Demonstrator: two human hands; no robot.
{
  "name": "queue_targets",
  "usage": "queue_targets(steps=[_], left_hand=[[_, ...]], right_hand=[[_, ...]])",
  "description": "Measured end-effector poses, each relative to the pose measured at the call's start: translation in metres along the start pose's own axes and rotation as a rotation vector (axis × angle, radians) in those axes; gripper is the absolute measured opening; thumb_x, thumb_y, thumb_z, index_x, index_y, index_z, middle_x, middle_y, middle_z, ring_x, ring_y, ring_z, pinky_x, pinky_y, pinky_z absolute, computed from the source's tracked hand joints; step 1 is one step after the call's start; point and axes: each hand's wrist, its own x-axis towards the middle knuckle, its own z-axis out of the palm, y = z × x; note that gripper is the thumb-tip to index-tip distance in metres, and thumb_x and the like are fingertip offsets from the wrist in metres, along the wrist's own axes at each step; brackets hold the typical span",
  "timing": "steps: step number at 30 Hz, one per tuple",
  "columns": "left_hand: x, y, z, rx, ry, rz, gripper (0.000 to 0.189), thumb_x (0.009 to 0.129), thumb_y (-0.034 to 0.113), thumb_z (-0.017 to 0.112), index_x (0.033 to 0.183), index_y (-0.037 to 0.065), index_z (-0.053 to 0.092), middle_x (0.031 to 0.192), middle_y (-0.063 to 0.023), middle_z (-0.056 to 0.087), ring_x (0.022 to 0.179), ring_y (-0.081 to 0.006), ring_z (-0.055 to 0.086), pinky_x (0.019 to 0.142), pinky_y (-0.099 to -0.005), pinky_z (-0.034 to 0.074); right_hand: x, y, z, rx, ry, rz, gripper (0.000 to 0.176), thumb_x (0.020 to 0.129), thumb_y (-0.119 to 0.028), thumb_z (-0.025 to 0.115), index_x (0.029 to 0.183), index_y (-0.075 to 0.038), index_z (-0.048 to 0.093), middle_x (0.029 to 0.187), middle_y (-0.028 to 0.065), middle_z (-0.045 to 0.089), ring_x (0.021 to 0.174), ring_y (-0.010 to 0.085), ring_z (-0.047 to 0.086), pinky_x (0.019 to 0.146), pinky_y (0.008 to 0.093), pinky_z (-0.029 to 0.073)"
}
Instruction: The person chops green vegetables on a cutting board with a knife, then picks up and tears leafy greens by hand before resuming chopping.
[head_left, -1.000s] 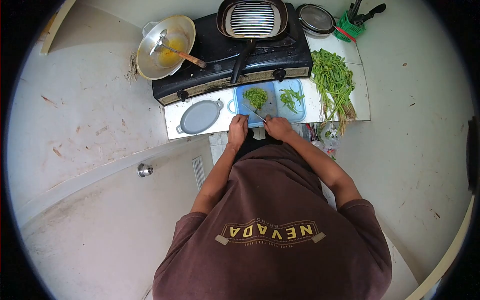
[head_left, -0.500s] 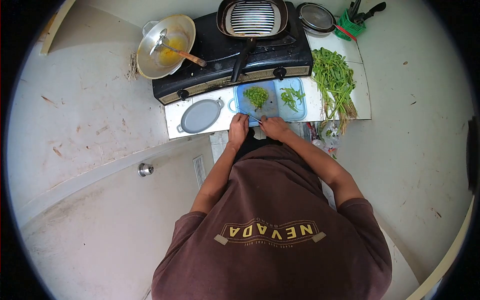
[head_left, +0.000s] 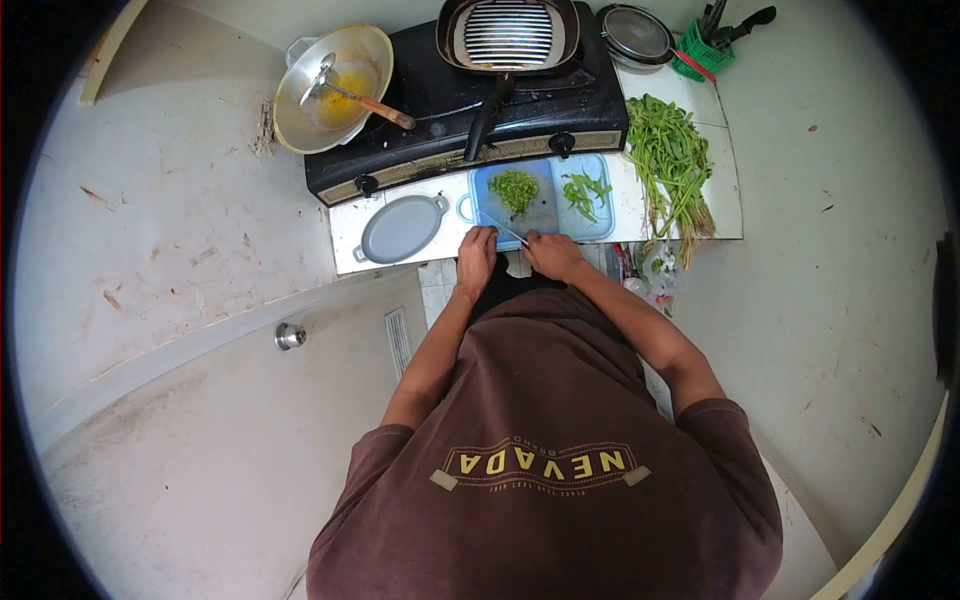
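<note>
My right hand (head_left: 553, 256) is closed round the handle of a knife (head_left: 503, 228), whose thin blade points up and left over the blue cutting board (head_left: 540, 215). At the board's near edge, my left hand (head_left: 477, 254) has its fingers pressed together; what they hold, if anything, is too small to name. Finely chopped greens (head_left: 514, 190) lie in a small heap on the board, above both hands. Longer cut leaves (head_left: 585, 195) rest on the lighter blue part at the right.
A grey oval plate (head_left: 401, 229) lies left of the board. Behind stands a black stove (head_left: 420, 140) with a grill pan (head_left: 507, 35) and a wok (head_left: 333, 90). Leafy greens (head_left: 668, 155), sieves (head_left: 637, 35) and a green knife basket (head_left: 703, 52) are at the right.
My right hand has shifted slightly right and the knife blade has tilted, showing more of its length. My left hand has hardly moved.
</note>
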Motion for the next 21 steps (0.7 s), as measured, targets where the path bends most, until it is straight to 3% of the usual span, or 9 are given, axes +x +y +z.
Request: queue_targets(steps=[11,21], left_hand=[[-0.005,-0.008,0.004,0.043,0.001,0.059,0.015,0.089,-0.004,0.066,0.103,-0.002,0.072,0.092,-0.0194,0.065,0.084,-0.0379,0.066,0.076,-0.0442,0.053],[-0.003,-0.004,0.002,0.041,-0.003,0.035,0.016,0.09,-0.002,0.065,0.105,-0.001,0.071,0.095,-0.0188,0.066,0.09,-0.0388,0.066,0.083,-0.0458,0.053]], right_hand=[[0.012,-0.004,0.007,-0.025,0.02,-0.073,0.037,0.102,-0.034,0.051,0.102,0.002,0.06,0.08,0.0239,0.071,0.077,0.0438,0.071,0.072,0.0532,0.056],[0.002,0.009,-0.002,-0.007,0.027,0.044,0.038,0.102,-0.034,0.052,0.103,0.004,0.06,0.077,0.025,0.07,0.076,0.0432,0.071,0.07,0.0529,0.057]])
